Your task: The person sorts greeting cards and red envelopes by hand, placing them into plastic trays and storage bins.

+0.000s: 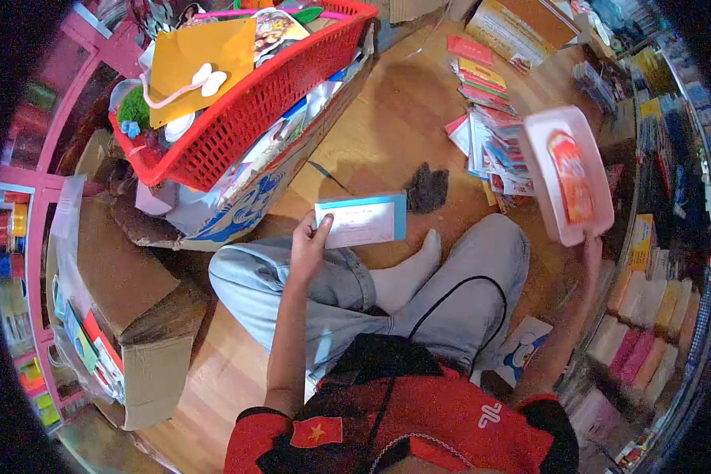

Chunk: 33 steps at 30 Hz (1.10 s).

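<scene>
I sit cross-legged on a wooden floor. My left hand (309, 242) holds a white card with a light blue border (363, 220) by its left edge, above my knee. My right hand (592, 250) reaches out to the right and holds up a pale pink plastic tray (547, 170) by its lower edge. An orange and red packet (571, 175) lies inside the tray.
A red plastic basket (253, 110) full of paper goods rests on a cardboard box at the upper left. Several cards and envelopes (486, 118) lie scattered on the floor ahead. A dark cloth (428, 189) lies near my foot. Another cardboard box (134, 316) stands at my left; stacked packets (648, 316) line the right.
</scene>
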Available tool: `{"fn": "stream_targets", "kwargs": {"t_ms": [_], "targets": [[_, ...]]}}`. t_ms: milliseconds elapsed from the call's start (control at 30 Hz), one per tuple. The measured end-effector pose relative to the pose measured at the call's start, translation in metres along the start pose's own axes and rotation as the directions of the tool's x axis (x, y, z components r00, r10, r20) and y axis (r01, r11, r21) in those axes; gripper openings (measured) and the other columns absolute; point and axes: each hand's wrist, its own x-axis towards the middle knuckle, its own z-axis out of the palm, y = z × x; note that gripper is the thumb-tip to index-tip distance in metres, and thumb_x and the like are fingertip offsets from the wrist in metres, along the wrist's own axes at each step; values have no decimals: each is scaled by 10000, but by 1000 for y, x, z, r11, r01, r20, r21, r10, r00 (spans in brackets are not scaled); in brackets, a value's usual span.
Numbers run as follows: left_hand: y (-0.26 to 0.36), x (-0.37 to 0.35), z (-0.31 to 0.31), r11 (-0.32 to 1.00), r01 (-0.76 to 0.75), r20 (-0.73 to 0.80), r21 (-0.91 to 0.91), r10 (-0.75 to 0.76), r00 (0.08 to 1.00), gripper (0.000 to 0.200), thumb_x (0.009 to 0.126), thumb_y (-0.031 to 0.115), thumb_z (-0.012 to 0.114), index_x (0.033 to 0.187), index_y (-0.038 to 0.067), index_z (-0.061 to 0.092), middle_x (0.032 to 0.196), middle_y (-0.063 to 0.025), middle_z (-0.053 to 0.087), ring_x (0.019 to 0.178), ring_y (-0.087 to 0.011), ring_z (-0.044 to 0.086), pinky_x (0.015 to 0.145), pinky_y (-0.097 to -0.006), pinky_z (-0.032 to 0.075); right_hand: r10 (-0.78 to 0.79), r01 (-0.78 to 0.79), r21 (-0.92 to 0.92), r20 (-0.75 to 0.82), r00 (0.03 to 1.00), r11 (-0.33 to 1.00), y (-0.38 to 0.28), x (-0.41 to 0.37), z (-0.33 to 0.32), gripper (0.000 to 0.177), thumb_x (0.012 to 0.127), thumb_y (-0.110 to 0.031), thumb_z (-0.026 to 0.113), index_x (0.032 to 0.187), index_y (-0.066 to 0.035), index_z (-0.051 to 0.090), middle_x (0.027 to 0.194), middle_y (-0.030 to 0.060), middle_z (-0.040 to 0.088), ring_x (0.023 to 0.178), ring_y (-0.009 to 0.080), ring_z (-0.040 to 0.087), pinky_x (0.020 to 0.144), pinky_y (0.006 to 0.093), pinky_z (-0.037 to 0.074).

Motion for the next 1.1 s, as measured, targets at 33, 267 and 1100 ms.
{"fn": "stream_targets", "kwargs": {"t_ms": [33, 267, 1100], "targets": [[2, 0, -1, 1000, 11, 4, -1, -11, 1000, 204, 884, 205, 548, 922, 7, 579, 787, 21, 558, 718, -45, 454, 648, -209, 372, -65, 65, 17, -6, 998, 998, -33, 9, 21, 501, 838, -412, 507, 869, 80, 599, 738, 111, 614, 679, 172, 547, 625, 330, 441], [-7, 8, -21, 997, 30, -96, -69, -36, 995, 237, 880, 205, 559, 997, -2, 569, 863, -6, 593, 766, -53, 485, 686, -211, 376, -56, 208, -321, 423, 904, 924, -141, 63, 194, 396, 807, -270, 515, 812, 120, 590, 711, 204, 625, 666, 246, 608, 614, 373, 467], [-39, 26, -26, 992, 126, -170, -2, -125, 978, 304, 886, 255, 553, 1019, -19, 553, 902, -46, 598, 813, -91, 518, 742, -227, 402, -409, 650, -599, 505, 760, 468, -187, 34, 404, 561, 667, -306, 719, 1149, -128, 493, 1079, 161, 529, 968, 340, 545, 827, 429, 445]]}}
